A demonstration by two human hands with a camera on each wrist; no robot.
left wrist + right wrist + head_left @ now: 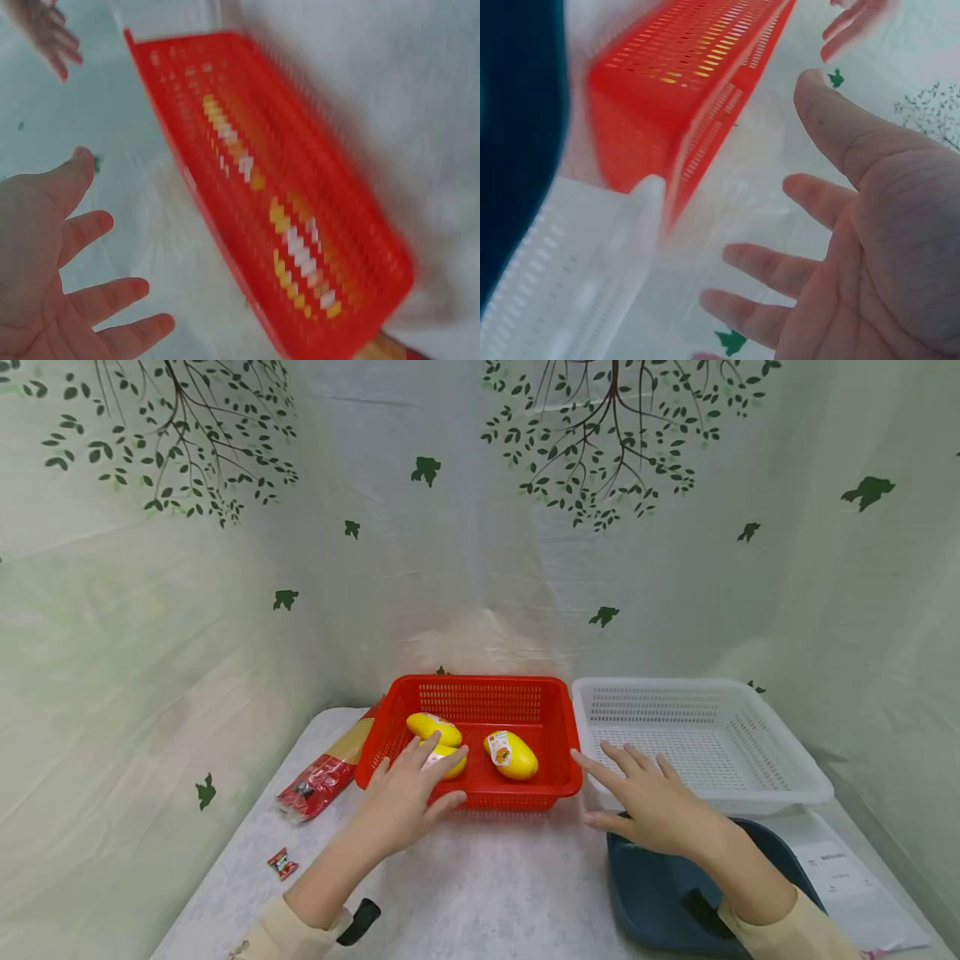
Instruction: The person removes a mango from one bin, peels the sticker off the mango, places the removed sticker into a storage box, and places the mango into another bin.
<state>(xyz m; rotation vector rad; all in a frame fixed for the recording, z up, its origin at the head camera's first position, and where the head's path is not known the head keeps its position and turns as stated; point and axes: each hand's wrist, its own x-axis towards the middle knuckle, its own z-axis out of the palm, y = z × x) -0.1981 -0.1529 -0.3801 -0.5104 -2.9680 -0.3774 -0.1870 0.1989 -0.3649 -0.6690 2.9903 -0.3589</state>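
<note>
Most of the background is being taken up by a pale curtain (pixel 495 568) printed with branches and leaves, and below it a whitish table (pixel 517 877) is being shared by several containers. Its far right is being occupied by a white basket (pixel 750 797), its far middle by a red basket (pixel 480 698) just beside it, and its near right by a dark blue tub (pixel 652 893). Between white basket and tub, above both, the right hand (pixel 652 802) is being held with its fingers spread apart. Over the red basket's near left part the left hand (pixel 405 797) is being held, its fingers apart too. Left of that basket, a red and gold packet (pixel 322 785) is being partly hidden by it. Three yellow fruits (pixel 517 760) are being held inside the red basket: two side by side at the left, the nearer being partly covered by the left hand's fingers, and one farther right. Near the table's left edge, a small wrapped candy (pixel 282 863) is being displayed.
</note>
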